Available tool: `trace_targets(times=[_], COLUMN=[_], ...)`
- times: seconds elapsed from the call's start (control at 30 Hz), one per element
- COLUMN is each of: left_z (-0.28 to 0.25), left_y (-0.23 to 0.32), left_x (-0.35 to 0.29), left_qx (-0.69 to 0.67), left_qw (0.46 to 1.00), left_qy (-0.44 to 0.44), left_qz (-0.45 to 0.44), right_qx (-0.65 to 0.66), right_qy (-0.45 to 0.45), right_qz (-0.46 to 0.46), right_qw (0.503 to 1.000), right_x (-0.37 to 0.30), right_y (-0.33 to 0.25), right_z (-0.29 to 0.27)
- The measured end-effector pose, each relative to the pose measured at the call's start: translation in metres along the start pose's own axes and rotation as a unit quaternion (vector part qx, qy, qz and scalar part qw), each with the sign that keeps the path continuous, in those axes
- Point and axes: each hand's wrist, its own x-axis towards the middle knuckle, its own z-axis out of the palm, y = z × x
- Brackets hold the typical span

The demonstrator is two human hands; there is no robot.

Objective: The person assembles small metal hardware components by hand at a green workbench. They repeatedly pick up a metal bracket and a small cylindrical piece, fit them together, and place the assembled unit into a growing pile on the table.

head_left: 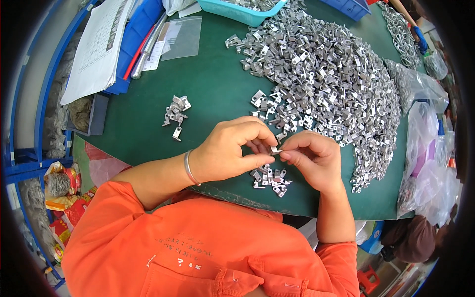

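Observation:
A small bent metal bracket (275, 150) is pinched between the fingertips of both my hands, above the green table. My left hand (230, 148) closes thumb and forefinger on one end of it. On the other end, my right hand (311, 154) pinches with thumb and forefinger. Just below my hands lies a small cluster of similar brackets (271, 180), close to the table's near edge. Another little group of brackets (176, 113) sits to the left. Beyond my right hand spreads a large heap of loose brackets (329, 74).
A turquoise basket (242, 14) with metal parts stands at the far side. Papers (96, 49) lean on a blue bin (129, 42) at the left, by a grey box (99, 115). Plastic bags (420, 163) crowd the right edge of the green table (213, 84).

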Motion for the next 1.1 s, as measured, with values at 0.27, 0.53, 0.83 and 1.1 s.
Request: trace_targets(times=[0.27, 0.53, 0.83, 1.1], left_z=[-0.032, -0.116, -0.036, -0.005], left_y=[0.019, 0.021, 0.034, 0.001], left_x=[0.0, -0.04, -0.008, -0.003], left_qx=[0.285, 0.437, 0.138, 0.123], left_qw=[0.939, 0.895, 0.983, 0.992], left_qy=[0.13, 0.087, 0.045, 0.015], left_qz=[0.142, -0.002, -0.108, 0.04], right_qx=[-0.24, -0.397, -0.261, -0.139], right_qy=[0.113, 0.045, 0.094, 0.088], right_qz=[-0.122, -0.13, -0.213, -0.117], right_qw=[0.956, 0.908, 0.937, 0.979], right_x=[0.004, 0.009, 0.002, 0.003], right_y=[0.002, 0.002, 0.002, -0.002], right_z=[0.002, 0.013, 0.021, 0.019])
